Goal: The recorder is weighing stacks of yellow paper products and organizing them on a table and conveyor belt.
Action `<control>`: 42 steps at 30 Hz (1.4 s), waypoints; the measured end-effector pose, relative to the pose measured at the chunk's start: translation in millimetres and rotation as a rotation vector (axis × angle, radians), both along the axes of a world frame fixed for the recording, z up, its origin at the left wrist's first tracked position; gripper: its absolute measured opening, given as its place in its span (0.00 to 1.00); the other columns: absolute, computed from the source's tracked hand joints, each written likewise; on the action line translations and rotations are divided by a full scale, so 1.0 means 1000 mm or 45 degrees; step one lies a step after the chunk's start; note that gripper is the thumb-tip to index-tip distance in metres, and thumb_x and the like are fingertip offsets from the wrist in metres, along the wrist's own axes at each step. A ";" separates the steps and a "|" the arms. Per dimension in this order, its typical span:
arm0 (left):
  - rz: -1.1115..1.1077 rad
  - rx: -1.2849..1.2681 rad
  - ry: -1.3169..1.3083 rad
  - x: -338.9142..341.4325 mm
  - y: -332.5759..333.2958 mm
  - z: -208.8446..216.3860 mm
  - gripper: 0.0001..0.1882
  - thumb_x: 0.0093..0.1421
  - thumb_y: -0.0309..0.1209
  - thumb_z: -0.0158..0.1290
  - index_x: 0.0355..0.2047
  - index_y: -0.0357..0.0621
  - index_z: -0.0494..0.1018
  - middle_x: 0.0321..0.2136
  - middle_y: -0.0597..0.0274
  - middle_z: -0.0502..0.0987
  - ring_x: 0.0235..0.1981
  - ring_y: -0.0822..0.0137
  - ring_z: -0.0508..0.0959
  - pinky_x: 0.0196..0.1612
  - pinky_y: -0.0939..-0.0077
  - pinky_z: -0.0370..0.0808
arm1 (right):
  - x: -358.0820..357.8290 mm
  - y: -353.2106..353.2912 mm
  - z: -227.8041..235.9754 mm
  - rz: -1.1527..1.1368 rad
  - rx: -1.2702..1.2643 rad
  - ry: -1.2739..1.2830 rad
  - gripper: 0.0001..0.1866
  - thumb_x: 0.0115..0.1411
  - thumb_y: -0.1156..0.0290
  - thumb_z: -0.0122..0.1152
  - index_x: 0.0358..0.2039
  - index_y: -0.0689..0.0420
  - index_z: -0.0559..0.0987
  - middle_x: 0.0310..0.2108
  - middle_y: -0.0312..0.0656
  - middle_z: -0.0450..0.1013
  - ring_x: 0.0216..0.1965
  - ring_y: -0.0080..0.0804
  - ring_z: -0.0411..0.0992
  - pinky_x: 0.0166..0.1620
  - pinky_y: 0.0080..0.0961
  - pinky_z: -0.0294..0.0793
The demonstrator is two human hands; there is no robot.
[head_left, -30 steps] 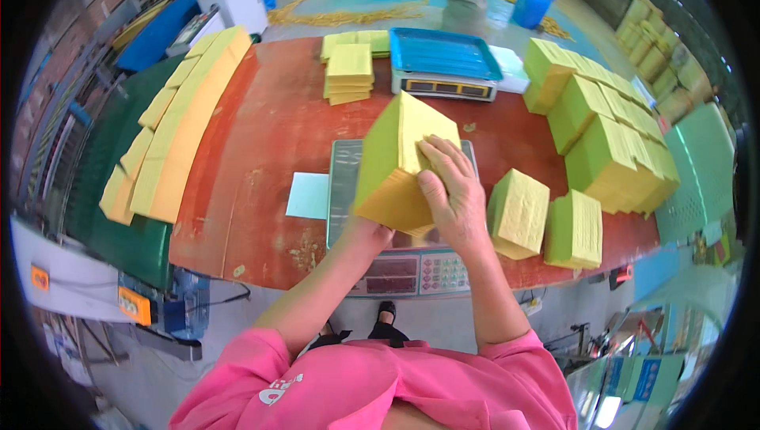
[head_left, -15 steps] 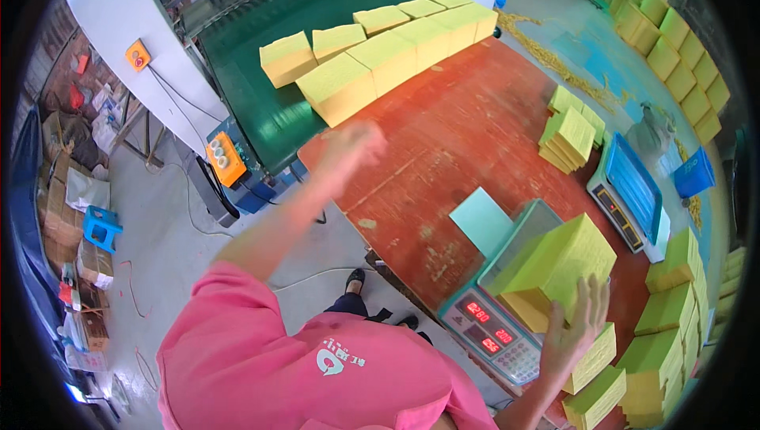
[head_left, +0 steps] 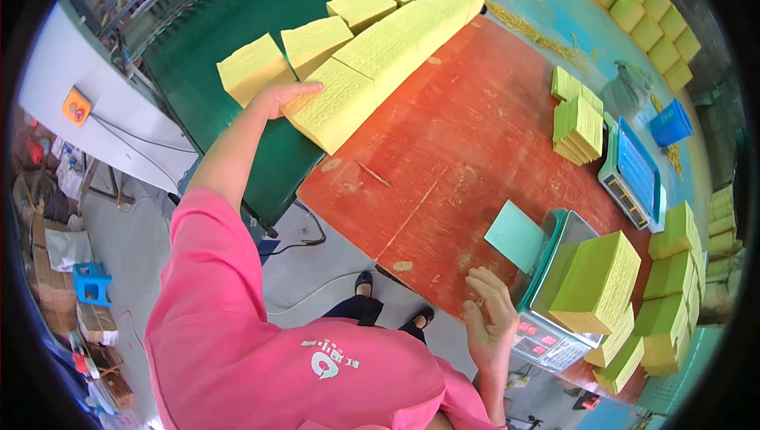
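Observation:
My left hand (head_left: 286, 99) rests against the near end of a stack of yellow embossed paper (head_left: 331, 106), its visible finger stretched over the top edge; the other fingers are partly hidden. This stack heads a row on the table's far-left edge. Above the near side of the table, my right hand (head_left: 491, 315) is open and empty, fingers loosely bent, beside a digital scale (head_left: 546, 339) with a lit red display. Another yellow paper stack (head_left: 595, 287) stands on the scale's pan. A pale green card (head_left: 514, 236) lies against the scale's left side.
A red worn tabletop (head_left: 427, 193) adjoins a green conveyor belt (head_left: 190, 74) carrying shorter yellow stacks (head_left: 253, 70). At right are small paper bundles (head_left: 578, 125), a second scale with blue tray (head_left: 637, 165), and more stacks (head_left: 669, 291). A blue stool (head_left: 93, 284) stands on the floor.
My left hand has moved out to the end stack and now touches it. My right hand has left the stack on the scale and moved left. The whole view has shifted.

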State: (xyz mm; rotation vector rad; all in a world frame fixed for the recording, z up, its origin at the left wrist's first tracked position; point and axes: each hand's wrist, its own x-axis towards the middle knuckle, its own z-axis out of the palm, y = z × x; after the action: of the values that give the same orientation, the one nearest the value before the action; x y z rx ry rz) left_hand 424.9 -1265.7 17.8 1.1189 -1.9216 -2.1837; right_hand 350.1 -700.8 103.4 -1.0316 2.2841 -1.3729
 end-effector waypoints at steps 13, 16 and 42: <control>-1.529 -0.432 -0.142 -0.089 0.203 0.026 0.35 0.54 0.46 0.61 0.59 0.41 0.68 0.52 0.58 0.76 0.49 0.66 0.77 0.53 0.69 0.73 | -0.017 -0.055 -0.008 -0.004 0.029 0.402 0.22 0.53 0.80 0.62 0.50 0.62 0.75 0.52 0.53 0.72 0.55 0.51 0.70 0.57 0.39 0.69; -1.877 -0.524 0.010 -0.119 0.275 0.024 0.39 0.53 0.48 0.61 0.61 0.40 0.66 0.54 0.54 0.75 0.54 0.62 0.74 0.57 0.67 0.70 | -0.057 -0.058 -0.036 -0.089 0.055 0.302 0.22 0.55 0.74 0.62 0.51 0.63 0.75 0.49 0.53 0.74 0.52 0.50 0.72 0.53 0.36 0.72; 0.552 0.597 0.624 0.082 0.484 -0.037 0.34 0.69 0.55 0.41 0.65 0.44 0.57 0.61 0.56 0.67 0.62 0.60 0.66 0.64 0.60 0.61 | -0.026 0.037 -0.088 0.242 0.016 0.023 0.19 0.58 0.58 0.62 0.38 0.63 0.76 0.35 0.56 0.75 0.40 0.54 0.74 0.44 0.44 0.73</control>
State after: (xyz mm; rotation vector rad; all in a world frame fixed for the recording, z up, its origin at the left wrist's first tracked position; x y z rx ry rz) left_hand 507.1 -781.5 -18.7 0.8172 -0.9065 -2.3960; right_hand 324.0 -664.1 15.2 -1.2264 2.1409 -1.2754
